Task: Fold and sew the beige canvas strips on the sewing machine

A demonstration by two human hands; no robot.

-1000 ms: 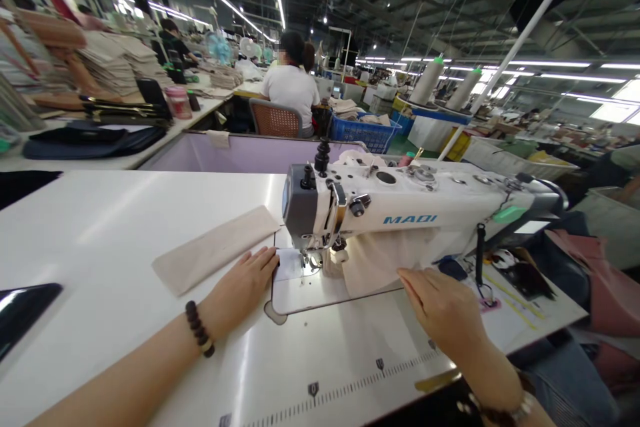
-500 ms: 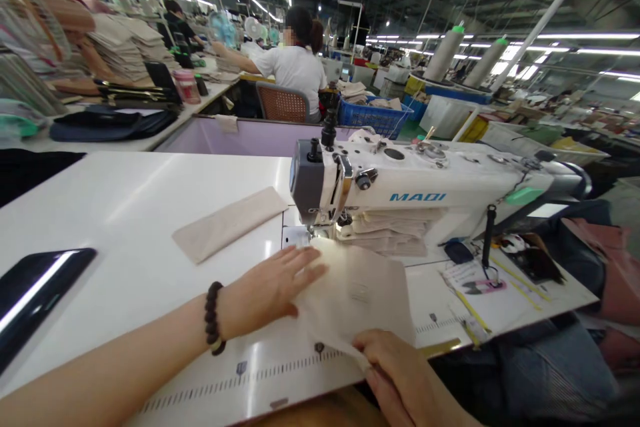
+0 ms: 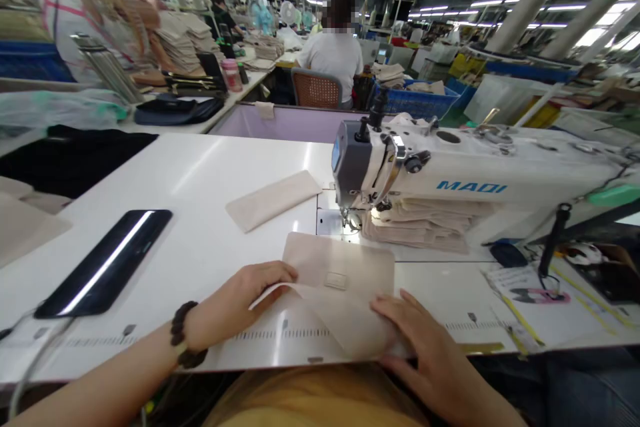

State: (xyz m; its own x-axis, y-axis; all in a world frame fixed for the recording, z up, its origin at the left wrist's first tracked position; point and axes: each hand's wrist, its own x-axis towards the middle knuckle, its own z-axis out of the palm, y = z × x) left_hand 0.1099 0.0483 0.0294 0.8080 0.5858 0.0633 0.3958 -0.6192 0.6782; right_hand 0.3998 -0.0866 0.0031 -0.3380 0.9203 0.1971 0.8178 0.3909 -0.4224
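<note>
A beige fabric panel with a small stitched rectangular label lies on the white table in front of the sewing machine. My left hand pinches the panel's left edge, lifting a flap of thin layer between thumb and fingers. On the panel's right side rests my right hand, its fingers stretched over the cloth and the thumb apart near the table's front edge. The sewing machine stands just behind, its needle area apart from the panel. Further left lies a narrow folded beige strip.
A dark phone with a cable lies at left. Stacked beige pieces sit under the machine arm. Pink-handled thread snips lie on paper at right. Beyond the table, a person in a white shirt sits near a blue crate.
The panel has come away from the needle toward me and turned squarer. My left hand has gone from lying flat on it to pinching its left edge. The view has swung left.
</note>
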